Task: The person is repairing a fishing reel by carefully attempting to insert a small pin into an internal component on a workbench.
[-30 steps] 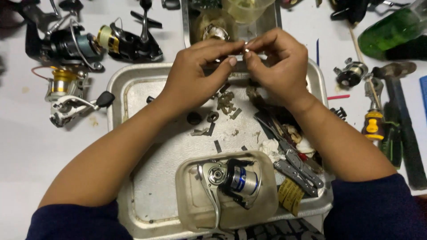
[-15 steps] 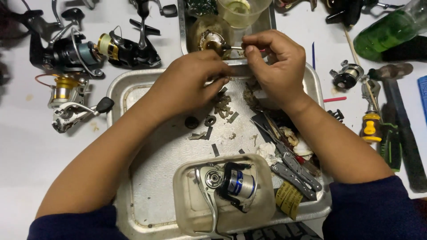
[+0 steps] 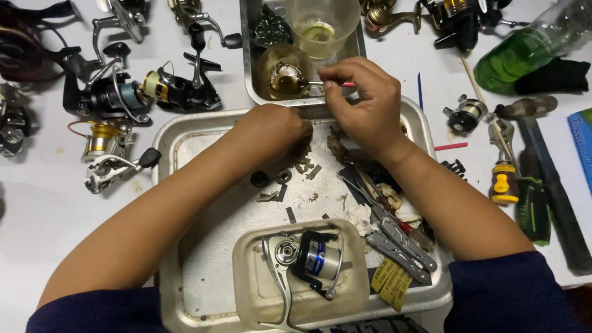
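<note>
My right hand pinches a thin brush with a red handle. The brush tip reaches into a small round dish of yellowish grease in the far metal tray. My left hand rests curled at the far rim of the big metal tray; its fingers are folded under, so I cannot see whether it holds anything. Small dark reel parts lie on the tray just below it.
A cloudy plastic tub with a blue-spooled fishing reel sits at the tray's near edge, and folding pliers lie to the right. Several reels are on the left. A clear cup, green bottle and yellow-handled screwdriver are also in view.
My hands have come apart from the small piece they held together. The right hand now points the brush into the grease dish, and the left hand has dropped to the tray's rim.
</note>
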